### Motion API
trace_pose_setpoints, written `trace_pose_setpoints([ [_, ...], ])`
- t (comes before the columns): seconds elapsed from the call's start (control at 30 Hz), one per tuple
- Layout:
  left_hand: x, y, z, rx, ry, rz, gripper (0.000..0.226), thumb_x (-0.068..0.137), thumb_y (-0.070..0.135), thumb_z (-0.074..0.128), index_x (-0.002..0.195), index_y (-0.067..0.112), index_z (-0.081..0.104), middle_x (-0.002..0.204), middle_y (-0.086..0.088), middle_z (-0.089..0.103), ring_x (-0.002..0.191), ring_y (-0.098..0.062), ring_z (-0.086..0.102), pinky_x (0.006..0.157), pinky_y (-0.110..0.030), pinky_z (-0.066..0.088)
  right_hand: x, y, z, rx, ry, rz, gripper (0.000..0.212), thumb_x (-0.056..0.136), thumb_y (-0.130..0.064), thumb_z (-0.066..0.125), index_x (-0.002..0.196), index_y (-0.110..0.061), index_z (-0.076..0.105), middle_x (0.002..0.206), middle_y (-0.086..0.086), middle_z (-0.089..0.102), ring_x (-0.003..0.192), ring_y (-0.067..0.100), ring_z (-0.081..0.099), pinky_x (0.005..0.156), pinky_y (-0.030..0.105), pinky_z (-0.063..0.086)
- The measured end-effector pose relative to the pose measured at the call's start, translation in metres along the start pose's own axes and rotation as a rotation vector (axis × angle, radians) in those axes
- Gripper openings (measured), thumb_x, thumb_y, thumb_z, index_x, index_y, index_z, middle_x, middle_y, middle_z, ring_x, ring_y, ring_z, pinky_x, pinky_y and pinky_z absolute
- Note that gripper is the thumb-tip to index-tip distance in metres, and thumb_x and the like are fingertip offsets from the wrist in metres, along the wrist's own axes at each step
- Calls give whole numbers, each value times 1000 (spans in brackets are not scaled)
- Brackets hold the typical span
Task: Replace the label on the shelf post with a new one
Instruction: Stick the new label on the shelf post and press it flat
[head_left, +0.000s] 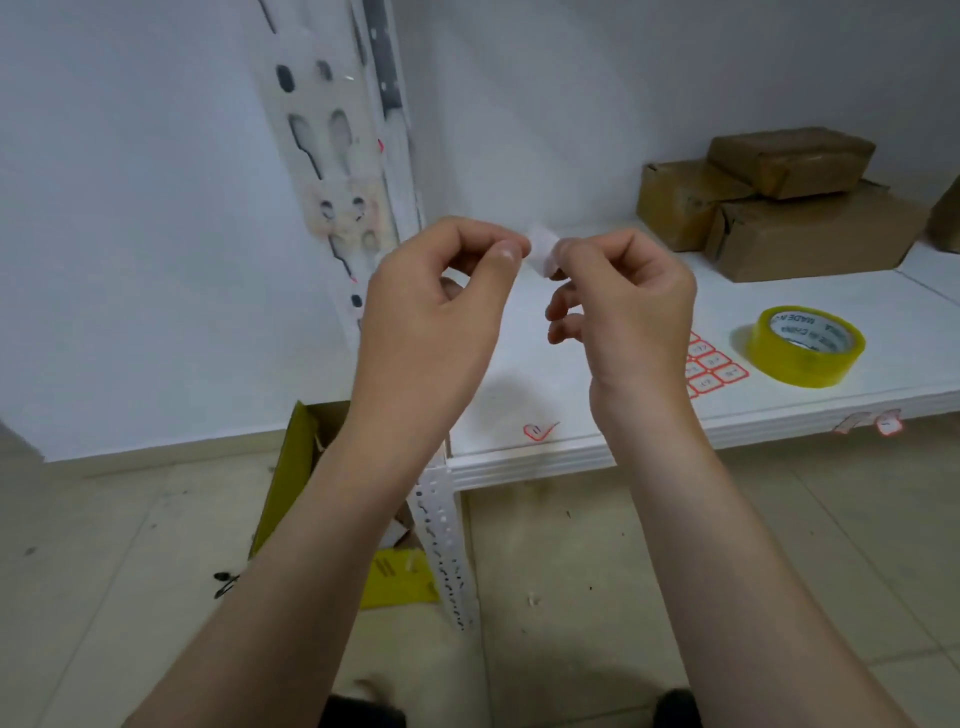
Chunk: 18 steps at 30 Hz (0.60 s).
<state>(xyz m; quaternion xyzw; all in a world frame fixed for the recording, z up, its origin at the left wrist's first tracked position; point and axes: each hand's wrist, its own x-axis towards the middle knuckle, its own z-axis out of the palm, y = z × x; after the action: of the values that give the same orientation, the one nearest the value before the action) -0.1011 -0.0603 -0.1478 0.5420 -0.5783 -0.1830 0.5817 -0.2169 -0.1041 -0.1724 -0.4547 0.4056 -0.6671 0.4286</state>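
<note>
My left hand (441, 306) and my right hand (623, 306) are raised in front of the shelf, fingertips pinched together on a small white label (543, 249) held between them. Its printed side is too blurred to read. The white perforated shelf post (332, 171) rises to the left behind my left hand, with a patch of yellowish old sticker residue (345, 210) on it. A sheet of red-bordered labels (714, 366) lies on the white shelf (519, 415), partly hidden by my right wrist.
A yellow tape roll (805, 345) lies on the shelf at the right. Brown wrapped parcels (779, 202) are stacked at the back right. A yellow cardboard box (306, 467) stands open on the tiled floor under my left arm. Label scraps (867, 422) stick to the shelf's front edge.
</note>
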Motion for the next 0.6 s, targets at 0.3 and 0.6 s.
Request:
trace_pose_setpoints([
  [0.3,8,11,-52,-101,122,95,13,98,23,67,93,22,79,81,0,75,67,-24,60,59,-33,51,-20,-44,52,12,-124,-215,29,88,-6,75,65,-17,61,76,23,68,48,18,55,46,25,47],
  [0.6,19,23,-66,-145,150,154,11,95,21,70,90,26,79,88,-6,75,78,-33,62,58,-35,52,-19,-55,66,-76,-131,-345,24,86,-8,75,68,-20,66,70,6,72,51,19,53,52,32,50],
])
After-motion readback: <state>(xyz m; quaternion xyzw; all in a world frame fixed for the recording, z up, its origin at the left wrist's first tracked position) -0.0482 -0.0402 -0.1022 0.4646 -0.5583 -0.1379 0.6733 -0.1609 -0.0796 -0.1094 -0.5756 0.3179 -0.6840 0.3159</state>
